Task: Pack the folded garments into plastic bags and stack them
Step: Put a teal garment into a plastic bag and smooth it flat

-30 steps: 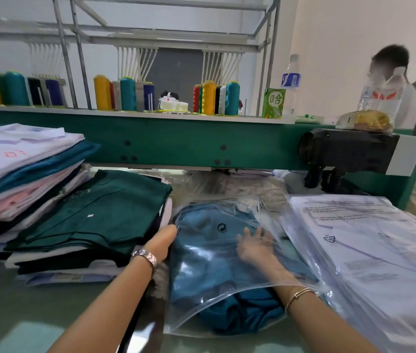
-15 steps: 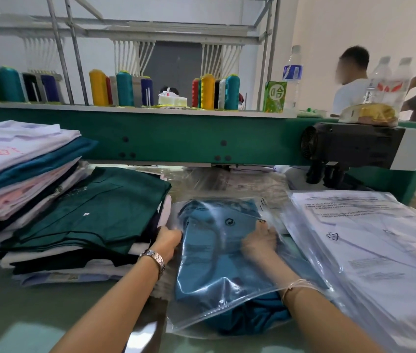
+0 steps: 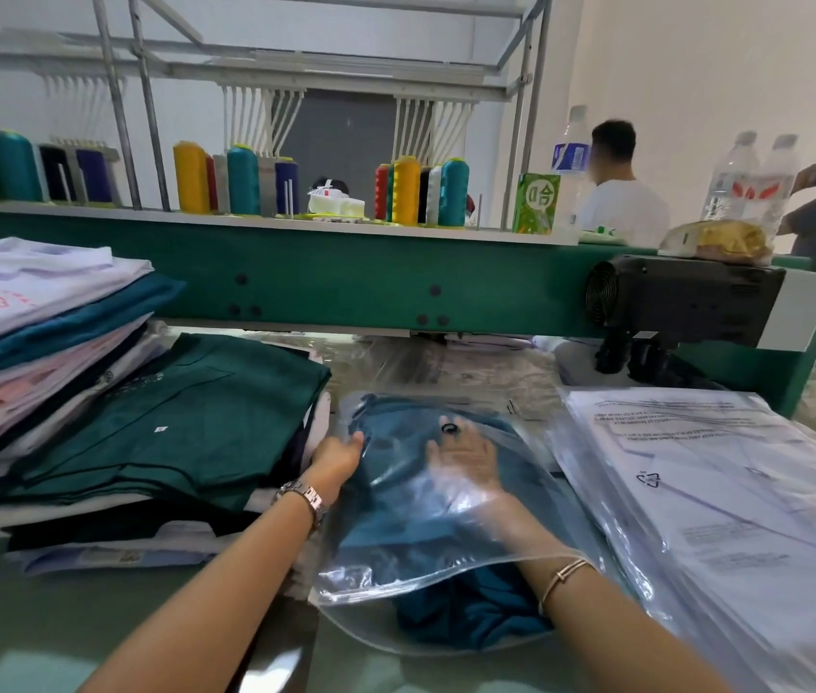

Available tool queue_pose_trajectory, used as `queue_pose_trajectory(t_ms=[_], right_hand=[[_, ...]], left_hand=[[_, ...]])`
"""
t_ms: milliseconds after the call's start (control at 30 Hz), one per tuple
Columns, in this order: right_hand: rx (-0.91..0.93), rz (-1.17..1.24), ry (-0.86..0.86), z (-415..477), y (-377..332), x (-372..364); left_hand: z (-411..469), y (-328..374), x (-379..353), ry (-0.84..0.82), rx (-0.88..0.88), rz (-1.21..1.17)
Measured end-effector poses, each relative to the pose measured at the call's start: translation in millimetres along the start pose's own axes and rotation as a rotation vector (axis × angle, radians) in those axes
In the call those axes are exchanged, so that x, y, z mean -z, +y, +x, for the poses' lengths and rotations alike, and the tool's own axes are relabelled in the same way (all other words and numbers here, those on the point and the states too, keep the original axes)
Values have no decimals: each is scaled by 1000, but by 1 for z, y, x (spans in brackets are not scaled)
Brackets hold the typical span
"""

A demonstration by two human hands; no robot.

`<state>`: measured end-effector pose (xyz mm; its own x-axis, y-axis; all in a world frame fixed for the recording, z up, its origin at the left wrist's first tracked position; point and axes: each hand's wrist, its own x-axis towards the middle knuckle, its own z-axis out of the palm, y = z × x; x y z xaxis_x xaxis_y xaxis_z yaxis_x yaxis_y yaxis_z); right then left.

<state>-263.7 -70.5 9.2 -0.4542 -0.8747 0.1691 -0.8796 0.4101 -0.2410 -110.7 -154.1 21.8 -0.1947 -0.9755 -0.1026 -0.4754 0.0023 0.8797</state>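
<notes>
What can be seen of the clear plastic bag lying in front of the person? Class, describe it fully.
The plastic bag is clear, glossy and crinkled, lying flat on the green table between a pile of folded garments and a stack of printed bags. Its mouth faces the person, open. A teal garment fills it, its near end poking out. The right hand lies flat inside, on the garment; the left hand holds the bag's left edge.

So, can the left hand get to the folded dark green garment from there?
Probably yes: the left hand is at the edge of the clear plastic bag, right beside the dark green garment, with nothing between them.
</notes>
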Motion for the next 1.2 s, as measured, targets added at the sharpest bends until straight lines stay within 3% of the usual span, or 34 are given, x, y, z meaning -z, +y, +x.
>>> queue_pose_trajectory(t_ms=[133,333,567,633,767,867,1000,1133,1200], right_hand=[[208,52,-52,6,-28,-8],[291,8,-90,12,-49,-23],[353,-54,-89,17,-55,-29],[339,-92,-105,18,-56,-29],[216,73,-163,8,-54,-27],[166,86,-265,-16,-49,-22],[258,10,-334,-76,-47,-3],[495,-14,-495,-150,-57,41],[625,-40,-632,-172,-59,73]], left_hand=[[1,-2,-2,-76,42,-60],[-7,-8,2,-122,17,-138],[-7,-12,5,-265,-62,-355],[-4,-13,4,-249,-96,-399],[3,-8,5,-201,-166,-445],[7,-6,5,-127,-213,-273],[2,-3,3,-14,-317,277],[-12,11,-10,-183,-575,741],[-20,9,-20,-289,-603,863]])
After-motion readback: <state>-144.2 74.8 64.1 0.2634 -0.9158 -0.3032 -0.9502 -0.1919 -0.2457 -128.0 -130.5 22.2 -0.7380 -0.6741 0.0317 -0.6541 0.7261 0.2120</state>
